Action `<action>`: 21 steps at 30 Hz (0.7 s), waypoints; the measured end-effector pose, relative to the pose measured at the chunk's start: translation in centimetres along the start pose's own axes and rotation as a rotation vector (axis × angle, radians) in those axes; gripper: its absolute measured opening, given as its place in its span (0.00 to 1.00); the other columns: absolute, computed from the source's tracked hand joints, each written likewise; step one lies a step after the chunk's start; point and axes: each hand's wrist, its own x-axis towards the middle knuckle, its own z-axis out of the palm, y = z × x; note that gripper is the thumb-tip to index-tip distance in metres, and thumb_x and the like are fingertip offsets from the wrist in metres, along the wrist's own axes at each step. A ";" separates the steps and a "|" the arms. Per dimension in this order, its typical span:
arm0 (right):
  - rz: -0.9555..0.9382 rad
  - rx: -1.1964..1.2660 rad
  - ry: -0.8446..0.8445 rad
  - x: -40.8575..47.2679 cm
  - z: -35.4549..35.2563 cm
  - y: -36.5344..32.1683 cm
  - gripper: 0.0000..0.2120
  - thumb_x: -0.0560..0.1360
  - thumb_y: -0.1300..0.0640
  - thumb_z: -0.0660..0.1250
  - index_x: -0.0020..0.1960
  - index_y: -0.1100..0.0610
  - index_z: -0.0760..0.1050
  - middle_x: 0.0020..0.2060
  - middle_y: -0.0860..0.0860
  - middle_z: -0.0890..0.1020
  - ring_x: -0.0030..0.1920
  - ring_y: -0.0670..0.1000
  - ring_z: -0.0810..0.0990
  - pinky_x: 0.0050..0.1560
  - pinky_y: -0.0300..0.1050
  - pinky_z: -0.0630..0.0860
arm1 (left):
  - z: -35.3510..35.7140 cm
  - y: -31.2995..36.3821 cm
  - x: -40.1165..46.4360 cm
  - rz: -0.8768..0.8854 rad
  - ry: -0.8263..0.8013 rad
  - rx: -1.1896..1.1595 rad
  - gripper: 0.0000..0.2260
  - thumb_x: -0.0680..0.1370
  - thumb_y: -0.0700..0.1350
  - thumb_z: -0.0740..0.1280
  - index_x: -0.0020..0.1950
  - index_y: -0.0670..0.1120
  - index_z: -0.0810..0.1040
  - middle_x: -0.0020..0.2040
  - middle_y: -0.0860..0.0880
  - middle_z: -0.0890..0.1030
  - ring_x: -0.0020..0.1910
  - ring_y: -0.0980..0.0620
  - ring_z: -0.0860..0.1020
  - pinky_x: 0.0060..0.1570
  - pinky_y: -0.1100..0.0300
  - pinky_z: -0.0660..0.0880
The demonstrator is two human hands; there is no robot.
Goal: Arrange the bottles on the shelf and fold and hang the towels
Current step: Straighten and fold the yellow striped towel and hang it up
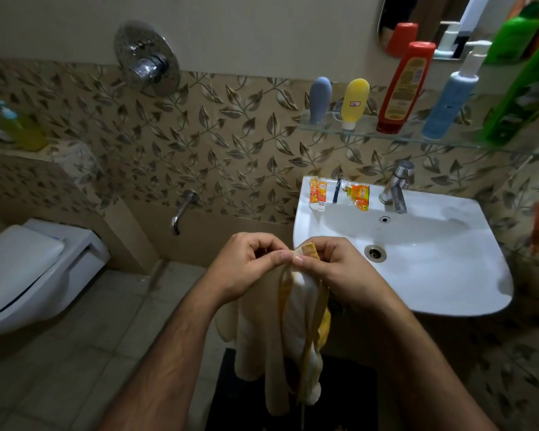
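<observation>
Both hands, left (pixel 246 269) and right (pixel 333 269), pinching towel (pixel 293 321) corners together before sink (pixel 448 290), fingers clamped on cloth, rest hanging limp. Folding step; bottles (pixel 405 88) apparently shelved. Next, probably: spreading corners apart, squaring edges.

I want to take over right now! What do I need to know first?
Left hand: its grip pinches the top edge of the towel.
Right hand: pinches the same edge right beside it, thumbs nearly touching.
The towel is cream and yellow and hangs down bunched in front of the sink, not folded, not hung.
Bottles: grey, yellow, red, blue and green stand in a row on the glass shelf.
Left: fold the towel, then hang it. No rail is in view.
</observation>
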 end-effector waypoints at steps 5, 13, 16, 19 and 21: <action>-0.018 -0.111 0.181 0.2 -1.9 0.4 0.07 0.77 0.56 0.70 0.40 0.54 0.82 0.31 0.52 0.80 0.34 0.47 0.77 0.38 0.42 0.74 | -1.3 -0.7 -0.7 -0.063 -0.007 -0.039 0.06 0.76 0.45 0.72 0.39 0.54 0.84 0.36 0.55 0.83 0.36 0.62 0.79 0.37 0.69 0.73; -0.010 -0.030 0.070 -0.2 -2.2 0.5 0.14 0.76 0.60 0.71 0.58 0.47 0.80 0.42 0.56 0.86 0.44 0.52 0.85 0.47 0.45 0.83 | -2.0 -0.2 -0.6 -0.039 0.036 -0.083 0.03 0.75 0.46 0.73 0.42 0.49 0.85 0.40 0.50 0.85 0.40 0.56 0.82 0.40 0.65 0.76; -0.028 0.031 -0.032 -0.2 -0.7 0.3 0.20 0.76 0.61 0.70 0.67 0.49 0.76 0.47 0.56 0.86 0.49 0.54 0.85 0.52 0.47 0.82 | -1.4 0.2 -0.3 -0.028 -0.019 -0.018 0.02 0.75 0.44 0.73 0.44 0.47 0.86 0.41 0.50 0.86 0.41 0.55 0.83 0.42 0.63 0.78; -0.047 -0.040 -0.063 0.0 0.3 0.1 0.08 0.77 0.59 0.69 0.56 0.54 0.81 0.45 0.54 0.86 0.48 0.52 0.85 0.50 0.47 0.82 | -1.0 0.4 -0.2 -0.016 -0.042 -0.009 0.03 0.75 0.43 0.73 0.45 0.45 0.86 0.41 0.49 0.86 0.43 0.52 0.84 0.46 0.58 0.79; -0.035 -0.065 -0.024 0.1 0.3 0.2 0.03 0.77 0.57 0.70 0.47 0.54 0.82 0.39 0.52 0.85 0.41 0.49 0.84 0.43 0.44 0.80 | -1.1 0.3 -0.2 -0.018 -0.050 -0.003 0.03 0.75 0.43 0.73 0.45 0.45 0.86 0.41 0.50 0.86 0.43 0.53 0.83 0.45 0.60 0.79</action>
